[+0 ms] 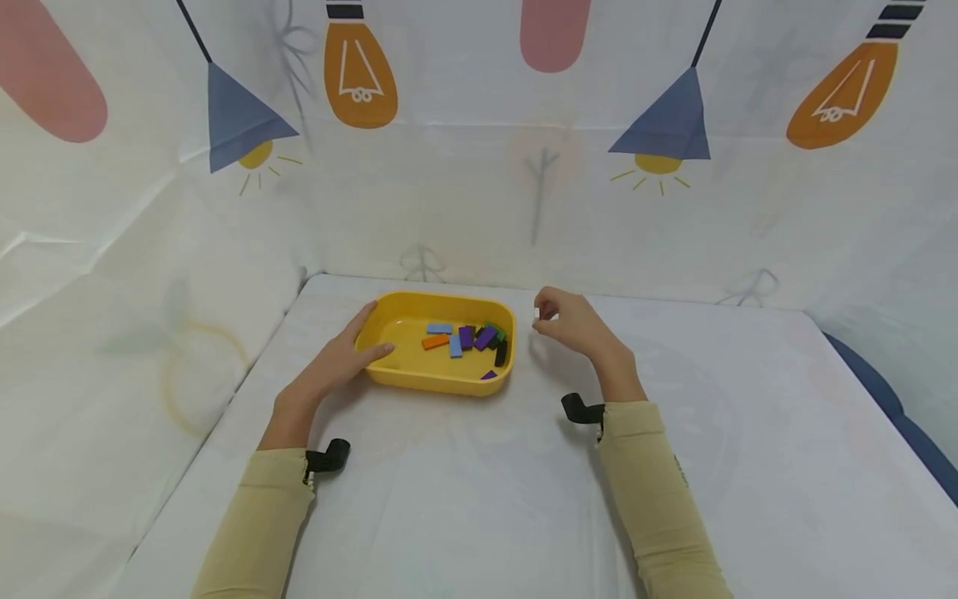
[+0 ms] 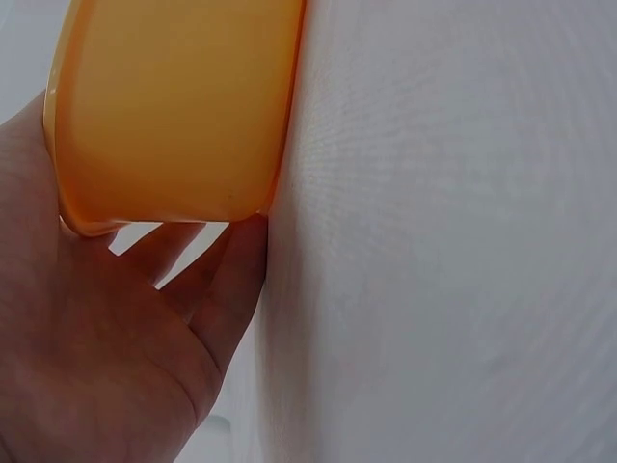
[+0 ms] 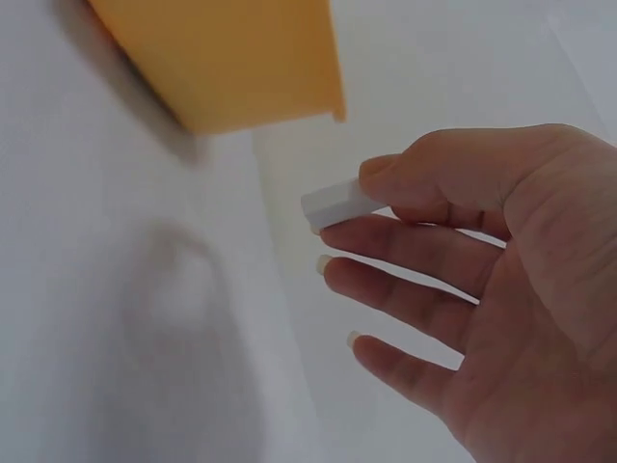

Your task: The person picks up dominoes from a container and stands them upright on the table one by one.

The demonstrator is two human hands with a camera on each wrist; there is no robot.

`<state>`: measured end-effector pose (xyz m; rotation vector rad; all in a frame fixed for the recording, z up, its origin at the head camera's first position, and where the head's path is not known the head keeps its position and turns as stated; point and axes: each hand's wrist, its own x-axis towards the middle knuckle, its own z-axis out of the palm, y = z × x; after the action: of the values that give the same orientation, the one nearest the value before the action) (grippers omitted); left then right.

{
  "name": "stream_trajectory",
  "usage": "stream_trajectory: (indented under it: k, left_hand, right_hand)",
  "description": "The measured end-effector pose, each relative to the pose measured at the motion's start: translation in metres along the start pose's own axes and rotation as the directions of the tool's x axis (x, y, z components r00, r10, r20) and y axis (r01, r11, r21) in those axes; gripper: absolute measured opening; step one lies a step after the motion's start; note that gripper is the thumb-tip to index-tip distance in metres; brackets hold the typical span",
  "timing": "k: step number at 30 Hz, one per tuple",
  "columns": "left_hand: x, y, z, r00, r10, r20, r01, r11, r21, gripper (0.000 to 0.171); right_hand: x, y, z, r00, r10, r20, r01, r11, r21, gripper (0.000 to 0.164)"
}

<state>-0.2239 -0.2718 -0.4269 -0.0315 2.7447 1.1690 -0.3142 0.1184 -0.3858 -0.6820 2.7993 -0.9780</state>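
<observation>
A yellow plastic tray [image 1: 430, 383] stands on the white table in the head view. My left hand [image 1: 335, 359] grips its left end, the thumb over the rim and the fingers along the outer wall. In the left wrist view the fingers [image 2: 236, 289] reach under the tray's edge. Just right of the tray, my right hand [image 1: 580, 326] is raised above the table. It pinches a small white block [image 3: 339, 203] between thumb and fingertips, while the other fingers stay spread. Inside the tray lie several small flat blocks: light blue [image 1: 439, 329], orange [image 1: 435, 342], purple [image 1: 485, 337], black [image 1: 501, 353] and green.
The white tabletop [image 1: 464, 499] reaches toward me and to both sides. Behind it hangs a white cloth backdrop [image 1: 464, 191] printed with lamps and bulbs. A dark blue object [image 1: 868, 374] shows past the table's right edge.
</observation>
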Motion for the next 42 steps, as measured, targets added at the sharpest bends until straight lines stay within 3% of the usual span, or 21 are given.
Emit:
stream_trajectory:
  k: [14, 42]
  left_hand:
    - [-0.001, 0.0, -0.002, 1.0, 0.015, -0.001, -0.015, 1.0, -0.008, 0.091]
    - [0.001, -0.002, 0.0, 1.0, 0.003, 0.006, -0.003, 1.0, -0.013, 0.09]
  right_hand:
    - [0.006, 0.019, 0.009, 0.993, 0.11, 0.043, -0.109, 0.994, -0.005, 0.025]
    - [0.009, 0.031, 0.018, 0.989, 0.138, 0.049, -0.139, 0.99, 0.022, 0.029]
